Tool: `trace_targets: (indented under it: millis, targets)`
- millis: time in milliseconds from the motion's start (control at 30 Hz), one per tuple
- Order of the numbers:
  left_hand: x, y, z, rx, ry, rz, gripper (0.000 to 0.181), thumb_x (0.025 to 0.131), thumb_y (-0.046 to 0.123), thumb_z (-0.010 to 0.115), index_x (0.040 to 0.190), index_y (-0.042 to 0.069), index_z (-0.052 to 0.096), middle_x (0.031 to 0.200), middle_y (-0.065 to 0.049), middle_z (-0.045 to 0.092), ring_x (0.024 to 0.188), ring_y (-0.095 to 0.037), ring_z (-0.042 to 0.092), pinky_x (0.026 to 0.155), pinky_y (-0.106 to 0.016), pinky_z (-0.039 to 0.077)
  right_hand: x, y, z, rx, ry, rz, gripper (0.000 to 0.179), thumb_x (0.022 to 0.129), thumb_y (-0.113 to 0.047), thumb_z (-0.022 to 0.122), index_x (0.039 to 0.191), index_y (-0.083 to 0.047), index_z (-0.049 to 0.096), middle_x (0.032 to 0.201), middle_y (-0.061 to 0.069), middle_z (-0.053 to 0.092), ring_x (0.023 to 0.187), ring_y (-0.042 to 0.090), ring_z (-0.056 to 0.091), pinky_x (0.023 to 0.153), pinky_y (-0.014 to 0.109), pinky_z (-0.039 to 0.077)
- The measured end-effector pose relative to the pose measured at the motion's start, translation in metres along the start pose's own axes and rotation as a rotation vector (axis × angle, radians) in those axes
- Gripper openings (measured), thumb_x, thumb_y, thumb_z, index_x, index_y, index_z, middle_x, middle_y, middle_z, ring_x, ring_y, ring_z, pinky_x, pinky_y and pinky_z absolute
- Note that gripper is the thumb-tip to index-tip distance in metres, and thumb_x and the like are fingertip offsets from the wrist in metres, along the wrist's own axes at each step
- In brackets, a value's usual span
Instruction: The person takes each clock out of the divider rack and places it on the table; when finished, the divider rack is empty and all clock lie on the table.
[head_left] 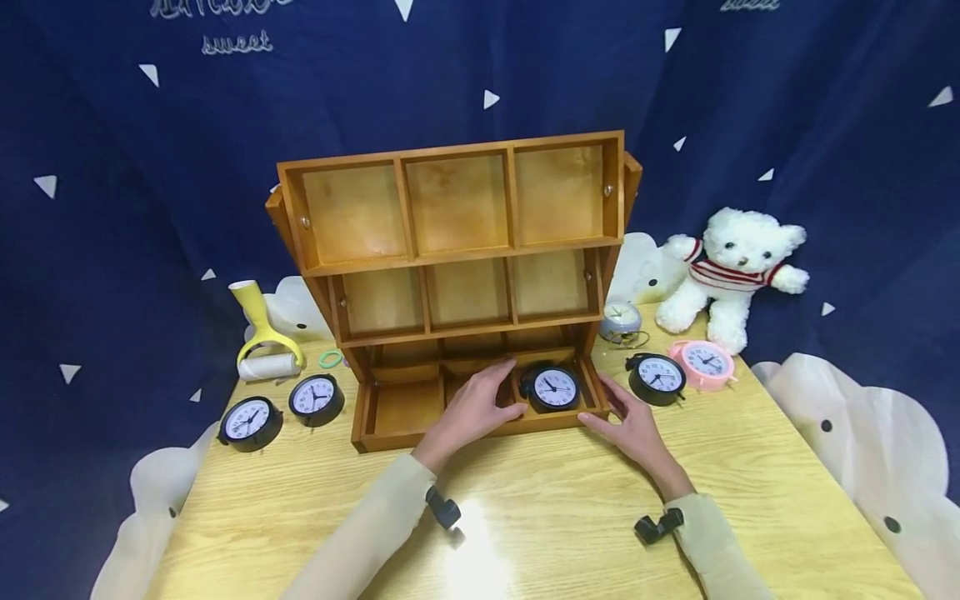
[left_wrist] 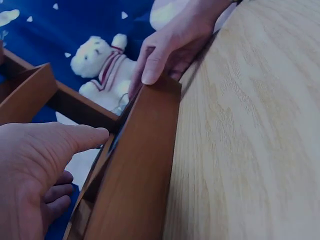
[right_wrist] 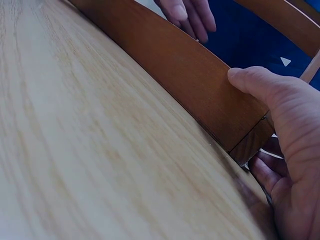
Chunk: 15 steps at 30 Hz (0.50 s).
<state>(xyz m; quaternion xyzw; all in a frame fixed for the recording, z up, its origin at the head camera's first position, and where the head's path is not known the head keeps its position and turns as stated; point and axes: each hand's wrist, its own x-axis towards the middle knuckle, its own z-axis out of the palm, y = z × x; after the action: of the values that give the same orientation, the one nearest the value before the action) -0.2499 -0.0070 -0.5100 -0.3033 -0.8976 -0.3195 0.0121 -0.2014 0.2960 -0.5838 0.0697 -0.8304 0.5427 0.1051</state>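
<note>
A tiered wooden organizer (head_left: 468, 252) with several compartments stands on the table. In the right compartment of its bottom tier lies a round black alarm clock (head_left: 553, 388) with its white dial up. My left hand (head_left: 476, 407) hangs over the bottom tier just left of that clock, thumb apart from the fingers, holding nothing. At the organizer's front right corner, my right hand (head_left: 628, 425) grips the wood. In the right wrist view its thumb (right_wrist: 250, 80) presses the front board's top edge and the other fingers lie round the side, partly hidden.
Two black clocks (head_left: 251, 423) sit left of the organizer, near a yellow-handled lint roller (head_left: 268, 333) and a green ring (head_left: 330, 358). On the right are another black clock (head_left: 657, 378), a pink clock (head_left: 705, 364), a grey-blue clock (head_left: 621, 320) and a white teddy bear (head_left: 738, 271).
</note>
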Motion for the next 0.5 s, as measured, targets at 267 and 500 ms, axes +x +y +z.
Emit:
trace_targets:
  millis: [267,500]
  targets:
    - [0.016,0.005,0.01,0.028,-0.038,0.016,0.081,0.09,0.035,0.084,0.156,0.006,0.048,0.155,-0.011,0.055,0.133,-0.025,0.06,0.108,-0.041,0.053,0.003,0.003,-0.002,0.004,-0.011,-0.016,0.083,0.088,-0.016,0.087,0.157,-0.001,0.043,0.158,0.028,0.044,0.14,0.044,0.05,0.108,0.013,0.04]
    - [0.022,0.004,0.016,0.041,-0.077,0.061,0.078,0.092,0.036,0.082,0.155,0.004,0.048,0.155,-0.012,0.054,0.137,-0.025,0.057,0.11,-0.04,0.052,0.0,-0.001,-0.001,0.013,-0.009,-0.013,0.082,0.087,-0.015,0.087,0.156,-0.001,0.045,0.156,0.028,0.047,0.138,0.04,0.052,0.105,0.009,0.041]
